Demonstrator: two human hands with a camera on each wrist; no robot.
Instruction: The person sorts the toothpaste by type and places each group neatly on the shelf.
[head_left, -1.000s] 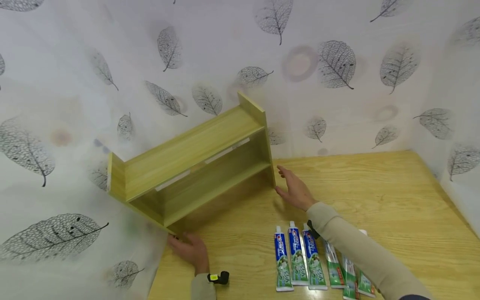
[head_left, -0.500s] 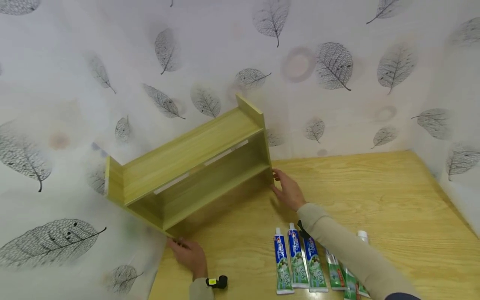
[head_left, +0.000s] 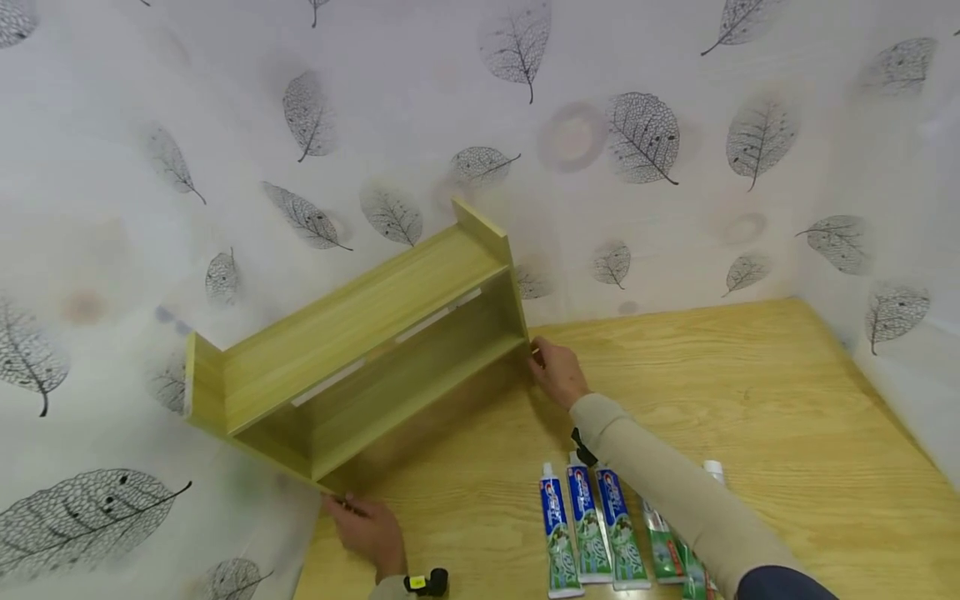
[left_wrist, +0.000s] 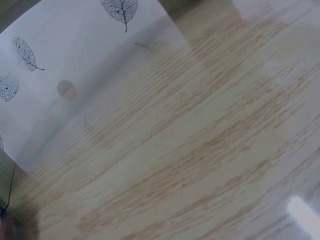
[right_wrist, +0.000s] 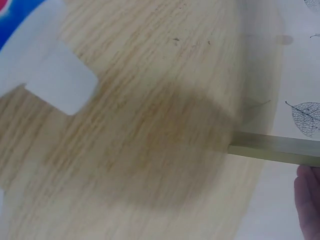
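Observation:
A two-tier light wooden shelf (head_left: 367, 325) stands at a slant in the back left corner of the table, close to the wall. At its near left lower corner, my left hand (head_left: 367, 529) grips the end panel's bottom edge. My right hand (head_left: 558, 372) pinches the lower front edge of the right end panel. In the right wrist view, fingertips (right_wrist: 306, 190) lie against the panel's edge (right_wrist: 275, 150). Only a sliver of the left panel (left_wrist: 6, 177) and a dark bit of hand enter the left wrist view.
Several toothpaste tubes (head_left: 558, 533) lie in a row on the wooden table (head_left: 712, 375), in front of the shelf. My right sleeve (head_left: 675, 492) passes over some of them. Leaf-patterned walls (head_left: 420, 92) close off the back and both sides.
My right hand has come in from beside the right panel and taken hold of its edge. My left fingers have closed on the left corner. The view has shifted slightly; the shelf keeps its slant.

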